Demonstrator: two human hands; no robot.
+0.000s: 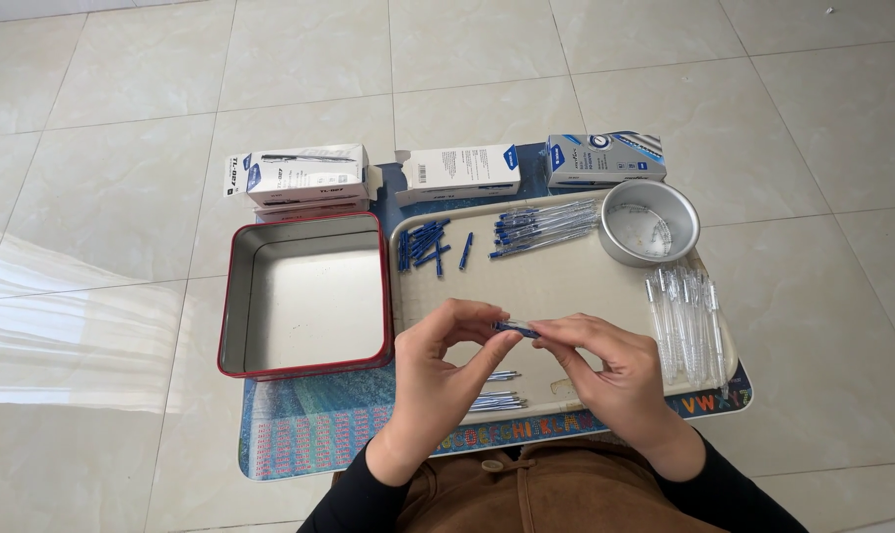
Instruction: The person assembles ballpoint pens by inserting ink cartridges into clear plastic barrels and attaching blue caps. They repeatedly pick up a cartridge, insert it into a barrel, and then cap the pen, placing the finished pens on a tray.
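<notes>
Pinching a blue pen part over the tray

Holding a small blue pen part (518, 329) between them, both hands meet above the near half of the tray (566, 286). The left hand (443, 360) grips its left end with thumb and fingertips; the right hand (615, 370) pinches the other end the same way. The part lies roughly level, just clear of the tray's surface.

Under the hands, at the tray's near edge, a few refills (497, 400) poke out, their tips showing. Along the tray's right side lies a row of clear barrels (686, 321). At its far right corner sits a round metal bowl (650, 221). Beside that, along the far edge, a bundle of pens (546, 227) lies aslant, and blue caps (428, 245) are scattered at the far left corner.

Left of the tray, touching it, stands a square red tin (240, 296). Beyond the tray three pen boxes (457, 173) stand in a line. Everything rests on a printed alphabet mat (309, 429) on pale floor tiles (122, 118).
</notes>
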